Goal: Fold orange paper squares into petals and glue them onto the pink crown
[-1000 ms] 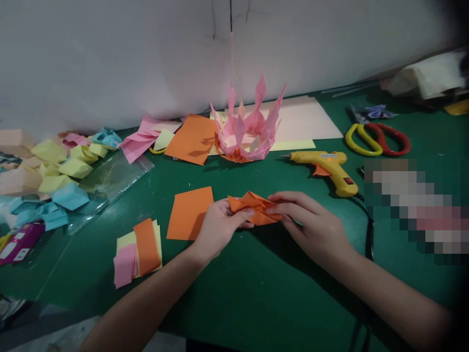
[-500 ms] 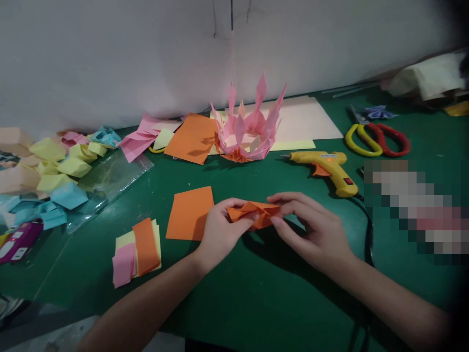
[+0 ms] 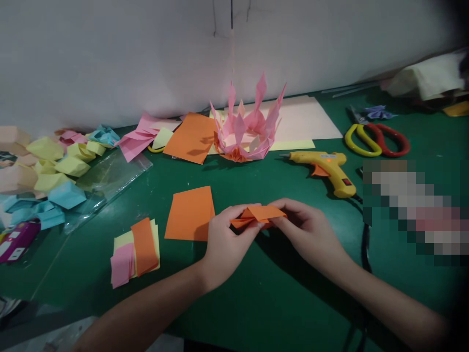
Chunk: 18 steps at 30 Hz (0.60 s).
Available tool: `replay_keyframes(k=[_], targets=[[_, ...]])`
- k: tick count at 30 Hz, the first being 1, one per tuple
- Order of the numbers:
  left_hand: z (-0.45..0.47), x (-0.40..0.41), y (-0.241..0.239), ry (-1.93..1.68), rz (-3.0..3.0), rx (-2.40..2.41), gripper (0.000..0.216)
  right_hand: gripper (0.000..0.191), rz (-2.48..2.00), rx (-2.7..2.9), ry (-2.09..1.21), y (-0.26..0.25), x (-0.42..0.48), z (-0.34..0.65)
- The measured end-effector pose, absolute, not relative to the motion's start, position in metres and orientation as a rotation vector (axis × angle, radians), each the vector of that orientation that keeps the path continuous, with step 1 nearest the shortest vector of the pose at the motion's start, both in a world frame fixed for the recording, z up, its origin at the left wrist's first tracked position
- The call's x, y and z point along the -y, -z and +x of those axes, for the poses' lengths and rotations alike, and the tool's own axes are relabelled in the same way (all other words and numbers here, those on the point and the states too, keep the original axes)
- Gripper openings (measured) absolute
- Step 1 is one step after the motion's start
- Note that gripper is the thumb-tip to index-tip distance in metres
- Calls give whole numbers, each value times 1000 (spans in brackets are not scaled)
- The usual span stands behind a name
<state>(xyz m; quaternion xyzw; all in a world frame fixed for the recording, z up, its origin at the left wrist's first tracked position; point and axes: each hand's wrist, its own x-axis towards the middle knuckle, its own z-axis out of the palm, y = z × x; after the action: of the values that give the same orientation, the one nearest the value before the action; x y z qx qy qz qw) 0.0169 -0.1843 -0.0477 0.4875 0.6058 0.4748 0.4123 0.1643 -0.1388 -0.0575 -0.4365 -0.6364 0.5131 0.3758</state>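
Observation:
Between my two hands is a piece of folded orange paper (image 3: 264,213), held a little above the green table. My left hand (image 3: 230,244) pinches its left part between thumb and fingers. On the other side, my right hand (image 3: 309,230) is closed on its right end, the thumb in front. Some fingertips are hidden behind the paper. A flat orange sheet (image 3: 188,215) lies just left of my left hand. Farther left rests a small stack of paper pieces, with an orange strip (image 3: 144,247) and pink pieces (image 3: 122,266) on top.
A pink folded-paper crown (image 3: 252,132) stands at the back on pale sheets (image 3: 308,117). To the right lie a yellow glue gun (image 3: 326,166) with a black cord and scissors (image 3: 377,139). Several folded paper shapes (image 3: 73,166) and a purple object (image 3: 21,239) are at the left.
The orange paper has turned so a flat flap now faces up. My right fingers have closed in on its right end, and my left hand has shifted slightly right.

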Motion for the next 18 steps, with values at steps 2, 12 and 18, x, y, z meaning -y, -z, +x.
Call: replay_keyframes(k=[2,12,18], targets=[[16,182,48,-1160,1121,-1485,20,10,-1147,1628,-1264,58,139,164],[16,181,45,-1073,1053,-1563,6,22,-1154,1668,-1077,60,142,165],[12,183,48,-1163,1436,-1561,16,16,-1012,1657,-1067,57,141,167]])
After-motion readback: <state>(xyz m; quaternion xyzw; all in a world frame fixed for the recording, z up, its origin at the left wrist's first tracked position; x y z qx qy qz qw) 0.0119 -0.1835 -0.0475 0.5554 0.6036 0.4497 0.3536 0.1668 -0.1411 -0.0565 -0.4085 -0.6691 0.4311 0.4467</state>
